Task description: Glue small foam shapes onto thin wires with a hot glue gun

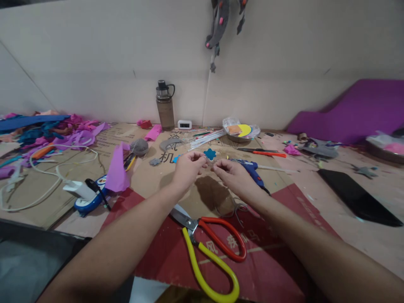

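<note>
My left hand (187, 167) and my right hand (232, 174) are held out side by side above the cardboard (148, 176), fingertips almost meeting. Both are pinched closed on something small that I cannot make out. Just beyond the fingertips lies a blue flower-shaped cutout (210, 154). A blue glue gun (252, 170) lies right behind my right hand. Large scissors (214, 248) with one red and one yellow handle rest on the red sheet (277, 269) below my wrists.
A heap of pink, purple and blue scraps (53, 132) lies at the left, with a white cable (47, 176) and a power strip (90, 198). At the back stand a bottle (165, 106), a small clock (184, 124) and a dish (241, 131). A black phone (358, 197) lies at the right.
</note>
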Tool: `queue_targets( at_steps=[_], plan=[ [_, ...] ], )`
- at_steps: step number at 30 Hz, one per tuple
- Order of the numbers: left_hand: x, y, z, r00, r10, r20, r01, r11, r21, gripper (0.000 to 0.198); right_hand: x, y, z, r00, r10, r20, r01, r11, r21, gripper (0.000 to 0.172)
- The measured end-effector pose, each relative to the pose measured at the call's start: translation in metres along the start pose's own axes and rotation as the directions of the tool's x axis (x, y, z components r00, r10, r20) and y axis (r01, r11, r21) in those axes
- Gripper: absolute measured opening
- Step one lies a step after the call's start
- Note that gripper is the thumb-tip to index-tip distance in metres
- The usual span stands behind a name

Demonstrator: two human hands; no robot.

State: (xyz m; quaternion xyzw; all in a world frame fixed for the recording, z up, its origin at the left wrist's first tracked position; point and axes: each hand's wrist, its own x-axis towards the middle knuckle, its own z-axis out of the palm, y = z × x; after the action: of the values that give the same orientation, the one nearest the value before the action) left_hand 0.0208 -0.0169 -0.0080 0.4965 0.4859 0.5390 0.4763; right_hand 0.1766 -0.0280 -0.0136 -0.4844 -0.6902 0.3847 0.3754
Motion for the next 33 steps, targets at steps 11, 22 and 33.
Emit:
queue_targets(
  at_steps=[11,22,33],
  plan=[
    [-0.002,0.005,0.006,0.986,-0.128,0.109,0.164,0.876,-0.454,0.007,0.0,0.008,0.008,0.996,0.059,0.059,-0.063,0.996,0.067,0.029],
    [0.003,0.003,0.002,0.996,-0.069,0.049,0.083,0.899,-0.43,0.01,0.007,0.002,-0.01,0.996,0.044,0.078,-0.039,0.998,-0.057,0.028],
    [0.003,-0.001,0.003,0.993,-0.088,0.075,0.108,0.932,-0.347,0.011,-0.002,0.057,-0.072,0.91,-0.185,-0.37,-0.209,0.567,-0.797,0.032]
  ],
)
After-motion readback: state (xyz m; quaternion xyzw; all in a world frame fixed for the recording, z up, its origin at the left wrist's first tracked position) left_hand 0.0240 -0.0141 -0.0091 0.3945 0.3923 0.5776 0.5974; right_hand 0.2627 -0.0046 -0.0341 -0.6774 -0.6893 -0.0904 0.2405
